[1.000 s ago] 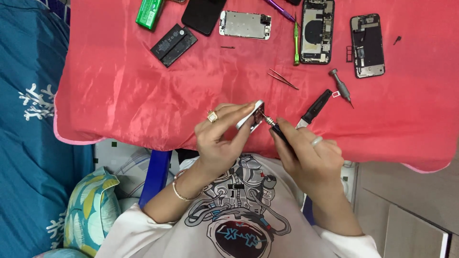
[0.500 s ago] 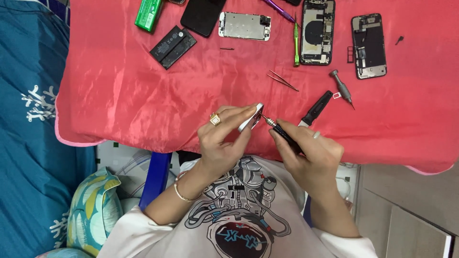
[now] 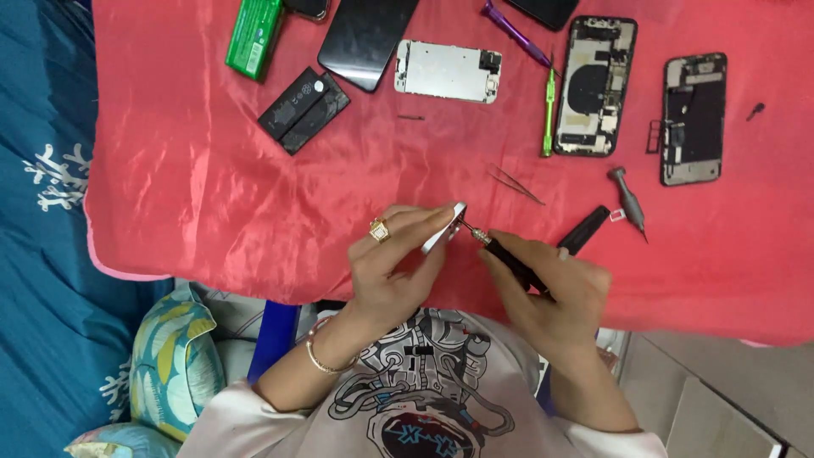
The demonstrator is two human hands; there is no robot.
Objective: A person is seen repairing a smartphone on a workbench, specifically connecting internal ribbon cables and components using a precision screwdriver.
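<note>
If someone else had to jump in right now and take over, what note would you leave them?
Left hand: grip shut on a small silver piece, held above the red cloth.
Right hand: grip shut on a black-handled screwdriver, its tip at the silver piece.
On the cloth: two opened phones at far right, tweezers, a grey screwdriver, a green pry tool, a silver plate and black batteries.
Done: both phones lie open, parts laid out.
Left: nothing is put back together; whether a screw is going in or out cannot be told.
</note>
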